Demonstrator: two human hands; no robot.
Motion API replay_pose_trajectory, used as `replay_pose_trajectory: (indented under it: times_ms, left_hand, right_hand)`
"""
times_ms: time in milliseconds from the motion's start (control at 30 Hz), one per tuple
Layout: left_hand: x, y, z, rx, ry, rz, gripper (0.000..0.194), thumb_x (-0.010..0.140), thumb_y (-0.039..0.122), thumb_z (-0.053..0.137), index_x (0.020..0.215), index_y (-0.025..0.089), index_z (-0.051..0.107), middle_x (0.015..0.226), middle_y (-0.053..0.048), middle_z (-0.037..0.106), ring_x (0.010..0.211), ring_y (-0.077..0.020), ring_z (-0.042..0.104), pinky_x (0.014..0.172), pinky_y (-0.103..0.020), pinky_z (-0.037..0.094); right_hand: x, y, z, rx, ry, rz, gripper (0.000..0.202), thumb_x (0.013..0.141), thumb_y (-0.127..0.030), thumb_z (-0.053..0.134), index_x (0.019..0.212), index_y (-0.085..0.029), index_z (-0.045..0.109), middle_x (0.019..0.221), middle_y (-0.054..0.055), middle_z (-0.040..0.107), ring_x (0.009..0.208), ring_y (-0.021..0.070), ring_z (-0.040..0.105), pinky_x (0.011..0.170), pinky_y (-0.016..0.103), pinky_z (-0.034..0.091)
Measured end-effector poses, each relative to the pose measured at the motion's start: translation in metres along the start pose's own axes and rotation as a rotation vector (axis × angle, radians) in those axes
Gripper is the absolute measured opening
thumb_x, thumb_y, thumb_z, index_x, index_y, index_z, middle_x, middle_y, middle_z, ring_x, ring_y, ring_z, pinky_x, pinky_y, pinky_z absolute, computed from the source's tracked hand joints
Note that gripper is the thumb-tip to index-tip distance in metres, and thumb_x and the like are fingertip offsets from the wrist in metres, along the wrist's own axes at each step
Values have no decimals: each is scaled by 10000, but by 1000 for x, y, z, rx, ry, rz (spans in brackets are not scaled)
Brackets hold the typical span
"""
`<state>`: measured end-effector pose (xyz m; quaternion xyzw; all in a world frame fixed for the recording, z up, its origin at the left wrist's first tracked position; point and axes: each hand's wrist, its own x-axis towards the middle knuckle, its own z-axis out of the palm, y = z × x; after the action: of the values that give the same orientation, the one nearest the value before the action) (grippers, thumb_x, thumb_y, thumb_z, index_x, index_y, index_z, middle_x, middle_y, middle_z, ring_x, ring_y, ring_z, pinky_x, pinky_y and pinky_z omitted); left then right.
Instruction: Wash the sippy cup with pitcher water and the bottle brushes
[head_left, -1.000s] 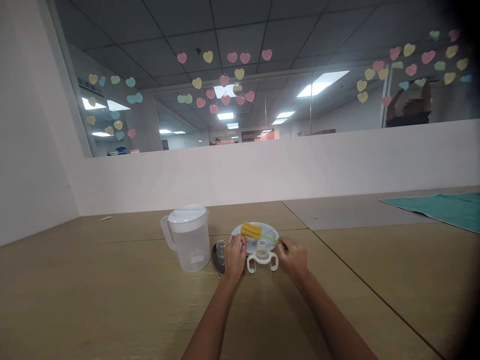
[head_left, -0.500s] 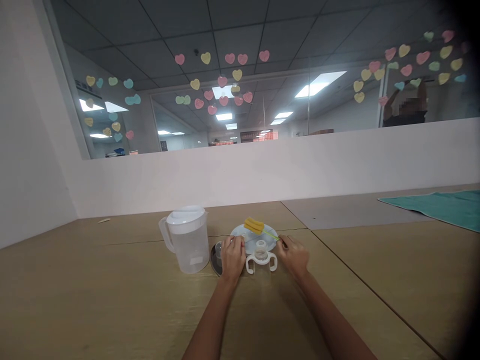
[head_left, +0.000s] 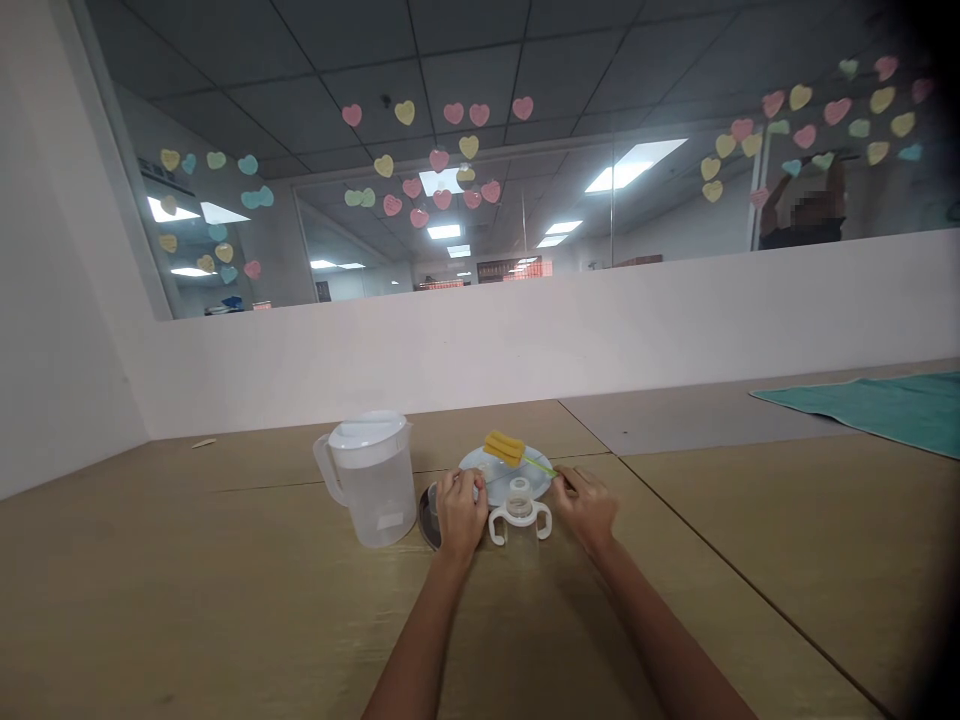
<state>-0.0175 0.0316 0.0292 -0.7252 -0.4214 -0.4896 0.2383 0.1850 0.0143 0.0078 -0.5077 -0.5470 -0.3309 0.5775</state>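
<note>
Head view: right hand (head_left: 588, 506) grips the green-handled yellow sponge brush (head_left: 504, 449), its sponge over the round white plate (head_left: 473, 460), outside the clear, white-handled bottle (head_left: 520, 517) in front; left hand (head_left: 461, 513) curls beside the plate, grasp unclear.

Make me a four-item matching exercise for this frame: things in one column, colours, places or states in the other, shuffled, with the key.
1. Pitcher
2. Sponge head
3. Cloth
4. Right hand

A. Teal, lying at the far right
B. Gripping the green stem
C. Lid on, handle pointing left
D. Yellow, at the stem's end

Right pairs: 1-C, 2-D, 3-A, 4-B
</note>
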Motion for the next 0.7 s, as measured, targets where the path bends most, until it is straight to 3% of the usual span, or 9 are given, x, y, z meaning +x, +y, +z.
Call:
replay_pose_trajectory:
  times_ms: [167, 333, 533, 700]
  left_hand:
    - [1, -1, -1, -14, 40, -35, 120, 781, 163, 547, 703, 209, 468, 717, -12, 603, 838, -210, 515, 743, -325, 374]
    - [1, 0, 1, -70, 82, -46, 102, 759, 135, 533, 755, 207, 461, 765, -23, 597, 813, -201, 517, 763, -331, 402]
    - [2, -1, 1, -73, 111, -54, 113, 748, 138, 528, 802, 208, 458, 793, -31, 554, 867, -215, 518, 880, -381, 408]
    - [2, -3, 1, -88, 133, -59, 121, 743, 125, 515, 806, 212, 458, 791, -25, 569, 848, -201, 538, 909, -394, 402]
  right_hand:
    - [0, -1, -1, 85, -24, -95, 164, 744, -148, 508, 687, -194, 655, 580, -19, 620, 555, 97, 542, 563, 202, 336]
    - [0, -2, 0, -40, -7, -51, 154, 737, -151, 515, 688, -200, 653, 563, -22, 609, 540, 98, 527, 529, 213, 305]
    - [1, -2, -3, 102, -15, -101, 170, 743, -137, 492, 665, -186, 636, 583, -11, 616, 563, 91, 536, 565, 197, 336]
    - [0, -2, -2, 29, -14, -72, 171, 742, -149, 494, 645, -188, 629, 562, -9, 598, 544, 90, 523, 540, 206, 321]
